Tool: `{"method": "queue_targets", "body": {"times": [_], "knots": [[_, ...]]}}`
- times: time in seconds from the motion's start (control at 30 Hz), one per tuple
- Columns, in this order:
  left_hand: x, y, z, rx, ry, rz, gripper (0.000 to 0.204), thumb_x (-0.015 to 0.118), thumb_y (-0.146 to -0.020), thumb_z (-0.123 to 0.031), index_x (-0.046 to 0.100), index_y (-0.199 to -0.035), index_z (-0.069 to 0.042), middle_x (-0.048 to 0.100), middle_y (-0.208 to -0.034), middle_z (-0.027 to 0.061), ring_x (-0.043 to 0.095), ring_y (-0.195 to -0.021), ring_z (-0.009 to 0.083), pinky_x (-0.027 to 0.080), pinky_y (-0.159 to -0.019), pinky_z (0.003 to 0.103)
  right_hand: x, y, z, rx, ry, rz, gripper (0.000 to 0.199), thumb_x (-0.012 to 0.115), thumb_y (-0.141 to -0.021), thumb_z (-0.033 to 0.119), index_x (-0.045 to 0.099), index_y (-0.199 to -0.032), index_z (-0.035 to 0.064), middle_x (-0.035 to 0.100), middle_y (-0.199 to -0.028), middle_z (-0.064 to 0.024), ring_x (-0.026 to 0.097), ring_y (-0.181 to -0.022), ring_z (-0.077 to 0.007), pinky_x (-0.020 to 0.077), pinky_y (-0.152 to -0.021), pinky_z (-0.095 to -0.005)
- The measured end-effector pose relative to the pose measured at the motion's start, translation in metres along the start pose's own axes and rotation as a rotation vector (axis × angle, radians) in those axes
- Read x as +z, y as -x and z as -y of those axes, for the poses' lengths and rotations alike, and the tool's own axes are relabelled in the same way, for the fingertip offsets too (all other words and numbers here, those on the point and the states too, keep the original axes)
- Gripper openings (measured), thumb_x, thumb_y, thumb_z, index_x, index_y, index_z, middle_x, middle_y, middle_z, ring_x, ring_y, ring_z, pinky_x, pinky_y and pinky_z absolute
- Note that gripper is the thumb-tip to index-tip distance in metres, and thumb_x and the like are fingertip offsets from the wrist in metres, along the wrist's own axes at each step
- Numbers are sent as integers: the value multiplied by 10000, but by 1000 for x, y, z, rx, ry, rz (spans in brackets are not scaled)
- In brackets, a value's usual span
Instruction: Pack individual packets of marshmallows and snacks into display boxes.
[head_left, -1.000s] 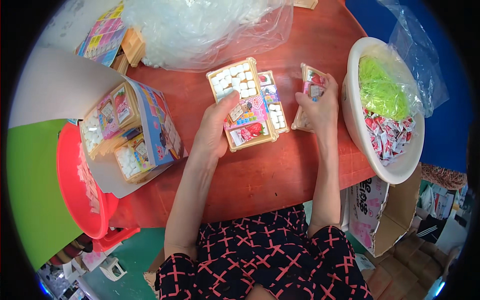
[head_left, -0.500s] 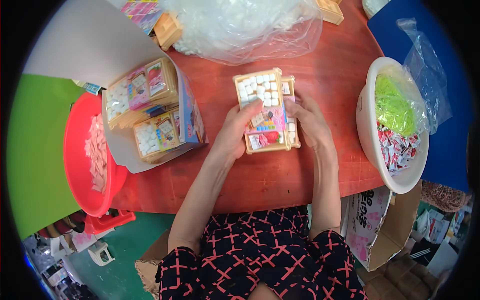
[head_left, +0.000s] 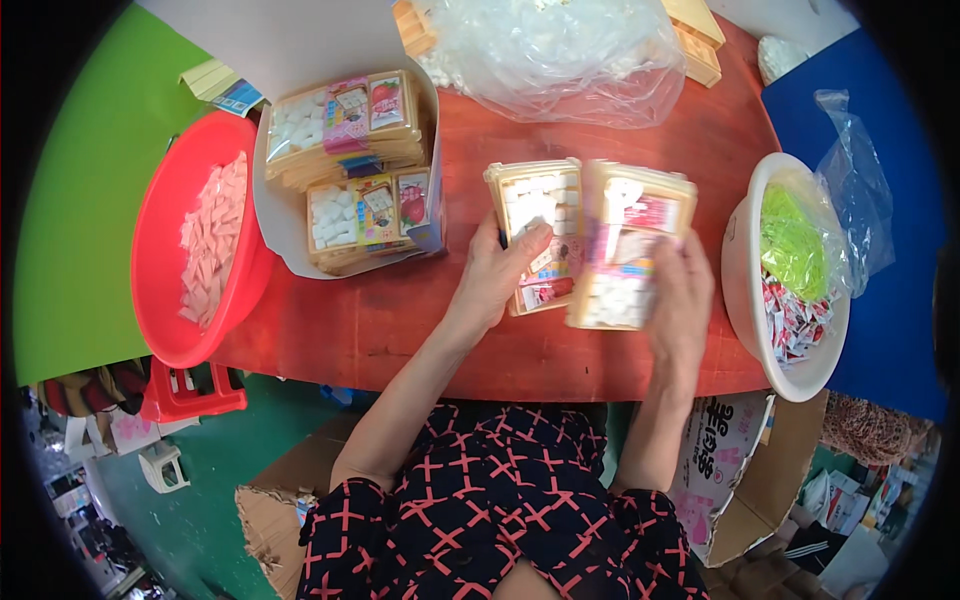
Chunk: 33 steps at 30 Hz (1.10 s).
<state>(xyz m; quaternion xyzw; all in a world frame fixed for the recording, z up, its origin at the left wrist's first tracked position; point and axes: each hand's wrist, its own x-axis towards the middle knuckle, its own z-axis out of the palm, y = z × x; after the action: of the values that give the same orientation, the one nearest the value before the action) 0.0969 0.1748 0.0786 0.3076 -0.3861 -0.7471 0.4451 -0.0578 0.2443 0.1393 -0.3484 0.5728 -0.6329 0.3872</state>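
Note:
My left hand [head_left: 497,268] grips a cream plastic tray [head_left: 541,190] of small white marshmallow-like pieces, wrapped by a pink printed band, its thumb lying across the top. Beside it my right hand [head_left: 684,295], a little blurred, holds a second packed tray [head_left: 617,302] by its right edge; this one is turned the other way, with white pieces at the near end and a red packet at the far end. Both trays are held above the red table. To the left, an open display box [head_left: 347,268] contains stacks of similar packed trays [head_left: 345,115].
A red basin [head_left: 262,285] of pink pieces stands at the left. On the right, a white basin [head_left: 738,270] holds a green bundle and small red-and-white packets. A big clear bag [head_left: 560,60] of white pieces lies at the back, near wooden-coloured trays [head_left: 698,50].
The two trays, stacked together before, are now apart side by side. My right hand has moved right with its tray. The view has shifted, so surroundings sit differently.

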Motion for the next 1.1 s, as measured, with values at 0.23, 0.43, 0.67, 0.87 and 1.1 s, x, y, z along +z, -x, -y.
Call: {"method": "queue_targets", "body": {"times": [0.23,0.43,0.67,0.87,1.1], "knots": [[2,13,13,111,65,158,892,671,-705,-535,271,-1273,25,472,-1168,107,467,-1082,180,411,-894,320,22,4,-44,-91,284,143,287,438,-933,216,484,-1103,-12,548,-959,-42,494,-837,-79,418,-766,-244],[4,22,-19,-34,-40,191,699,718,-734,-245,328,-1257,5,501,-1150,98,497,-1050,165,415,-898,317,29,8,-35,-48,18,279,618,473,-917,298,184,-1355,-30,377,-1275,-154,356,-1189,-204,331,-964,-319],[-10,32,-31,524,-1040,424,864,797,-560,-159,310,-1255,5,421,-1248,157,450,-1135,228,392,-930,360,14,22,-42,-193,10,469,1292,905,-388,166,91,-1377,-2,346,-1299,-116,357,-1189,-196,333,-992,-339],[-29,32,24,498,-736,285,1092,781,-566,-484,169,-1360,-51,146,-1396,181,243,-1278,317,255,-1033,415,3,25,-71,178,299,539,1136,864,-486,347,193,-1339,10,372,-1237,-103,408,-1139,-232,351,-974,-361],[-16,35,33,429,-573,250,971,826,-561,-353,255,-1252,20,392,-1205,161,405,-1135,250,336,-962,362,-4,35,-81,12,224,497,749,834,-573,186,459,-1201,25,531,-1145,-105,519,-1009,-201,435,-882,-321]]}}
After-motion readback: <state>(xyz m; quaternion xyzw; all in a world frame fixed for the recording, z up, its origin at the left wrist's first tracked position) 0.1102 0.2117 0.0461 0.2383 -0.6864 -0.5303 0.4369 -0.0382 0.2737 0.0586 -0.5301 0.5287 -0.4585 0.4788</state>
